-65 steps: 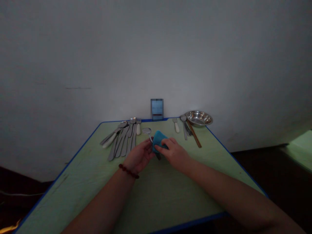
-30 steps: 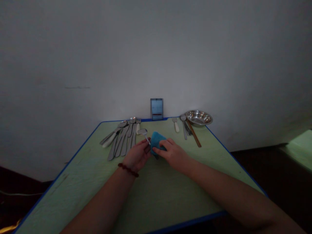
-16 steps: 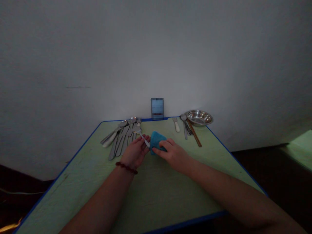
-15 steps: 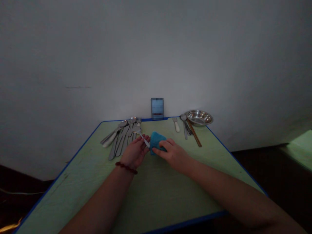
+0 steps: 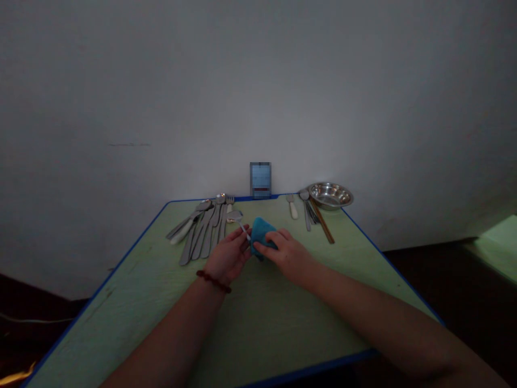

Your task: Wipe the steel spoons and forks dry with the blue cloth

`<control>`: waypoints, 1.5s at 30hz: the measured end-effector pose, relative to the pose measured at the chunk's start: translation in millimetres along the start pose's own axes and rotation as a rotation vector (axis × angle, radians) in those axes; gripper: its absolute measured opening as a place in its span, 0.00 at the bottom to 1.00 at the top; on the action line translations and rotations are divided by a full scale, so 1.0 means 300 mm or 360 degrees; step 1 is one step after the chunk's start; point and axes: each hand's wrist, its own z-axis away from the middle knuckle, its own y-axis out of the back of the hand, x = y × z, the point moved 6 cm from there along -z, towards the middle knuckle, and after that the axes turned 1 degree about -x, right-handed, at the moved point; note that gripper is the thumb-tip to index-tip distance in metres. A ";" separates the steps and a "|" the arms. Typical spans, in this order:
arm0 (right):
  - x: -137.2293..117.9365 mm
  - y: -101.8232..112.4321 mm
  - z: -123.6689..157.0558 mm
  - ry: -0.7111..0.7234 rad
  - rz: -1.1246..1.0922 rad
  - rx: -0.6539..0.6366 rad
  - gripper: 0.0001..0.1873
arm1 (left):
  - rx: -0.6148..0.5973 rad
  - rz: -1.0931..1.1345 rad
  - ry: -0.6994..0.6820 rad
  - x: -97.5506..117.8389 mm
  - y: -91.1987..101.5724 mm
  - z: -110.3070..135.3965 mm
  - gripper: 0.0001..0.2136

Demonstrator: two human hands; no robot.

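My left hand [image 5: 229, 254], with a dark red bead bracelet at the wrist, holds a metal spoon [image 5: 236, 216] by its handle. The spoon's head points up and to the left, away from me. A folded blue cloth [image 5: 260, 230] is wrapped about the lower handle and hides its end. My right hand [image 5: 287, 252] grips that cloth, thumb and fingers pressed on its right side. Just left of my left hand lies a spread of cutlery [image 5: 204, 231], with spoons, a fork and several flat metal handles.
A framed screen [image 5: 260, 180], blurred out, stands against the wall at the back. To the right lie a white-handled fork [image 5: 292, 207], metal spoons [image 5: 306, 210], brown chopsticks [image 5: 322, 221] and a steel bowl [image 5: 330, 195]. The green table [image 5: 283, 334] has a blue edge.
The spoon and my left hand have shifted slightly right and toward me. The cloth has moved a little right and its folds have changed. My right hand keeps its grip.
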 end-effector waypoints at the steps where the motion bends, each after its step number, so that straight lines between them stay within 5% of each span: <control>1: 0.000 0.000 0.000 0.0001 -0.0009 -0.0003 0.16 | -0.0003 0.0000 0.0001 0.001 0.000 0.000 0.09; 27: 0.015 0.027 0.013 0.0078 -0.0110 0.0163 0.14 | 0.0087 0.0192 -0.0123 0.060 0.047 -0.039 0.09; 37: 0.120 0.002 0.030 -0.0519 -0.0754 0.0315 0.20 | 0.0003 0.0209 -0.0163 0.070 0.030 -0.035 0.10; 45: 0.181 -0.017 0.037 -0.0871 -0.0983 0.0422 0.13 | -0.0107 0.0164 -0.0089 0.049 0.001 -0.014 0.10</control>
